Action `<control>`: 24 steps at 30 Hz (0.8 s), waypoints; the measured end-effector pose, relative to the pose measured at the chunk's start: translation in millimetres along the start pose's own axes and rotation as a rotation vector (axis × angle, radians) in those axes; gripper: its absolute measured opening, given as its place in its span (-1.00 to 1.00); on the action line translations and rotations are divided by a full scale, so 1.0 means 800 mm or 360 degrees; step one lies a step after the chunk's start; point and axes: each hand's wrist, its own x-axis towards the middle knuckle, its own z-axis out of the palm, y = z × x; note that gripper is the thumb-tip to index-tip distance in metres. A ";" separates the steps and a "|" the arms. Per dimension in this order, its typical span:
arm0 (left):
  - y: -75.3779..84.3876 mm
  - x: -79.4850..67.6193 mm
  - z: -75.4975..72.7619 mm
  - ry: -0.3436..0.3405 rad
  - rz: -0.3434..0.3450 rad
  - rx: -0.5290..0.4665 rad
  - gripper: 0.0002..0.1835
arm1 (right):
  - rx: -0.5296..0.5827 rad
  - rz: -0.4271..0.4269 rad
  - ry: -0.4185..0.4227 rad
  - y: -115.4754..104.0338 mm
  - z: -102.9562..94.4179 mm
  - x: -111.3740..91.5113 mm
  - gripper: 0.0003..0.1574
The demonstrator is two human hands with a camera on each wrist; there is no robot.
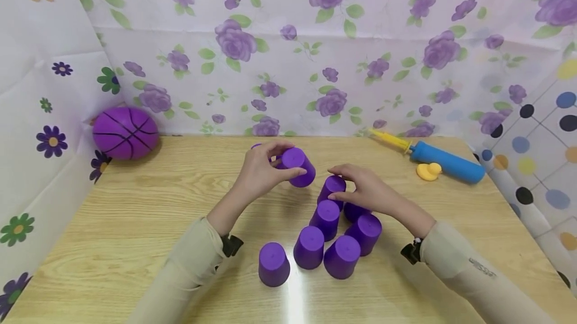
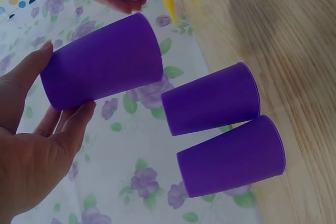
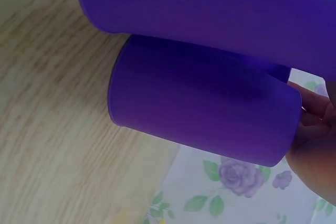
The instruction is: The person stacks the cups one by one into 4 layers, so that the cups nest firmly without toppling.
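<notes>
My left hand (image 1: 263,171) holds an upside-down purple cup (image 1: 298,168) between thumb and fingers. In the left wrist view this held cup (image 2: 102,61) is raised off the table, and two more purple cups (image 2: 215,100) stand upside down beyond it. The fingers and thumb of my right hand (image 1: 369,189) grip the top of another inverted purple cup (image 1: 332,188), at the back of a cluster. The right wrist view shows a purple cup (image 3: 205,103) at that hand, with a nearer one overlapping it. One cup under the right hand is partly hidden.
Several inverted purple cups (image 1: 311,247) stand close together in front of the right hand, and one cup (image 1: 274,265) stands apart to their left. A purple ball (image 1: 125,132) sits at the back left; a blue pump (image 1: 448,162) and yellow duck (image 1: 428,171) lie back right.
</notes>
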 end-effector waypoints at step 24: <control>-0.020 0.100 0.031 -0.0227 0.0131 0.0032 -0.44 | -0.0291 -0.0090 -0.0125 -0.008 -0.008 0.012 -0.45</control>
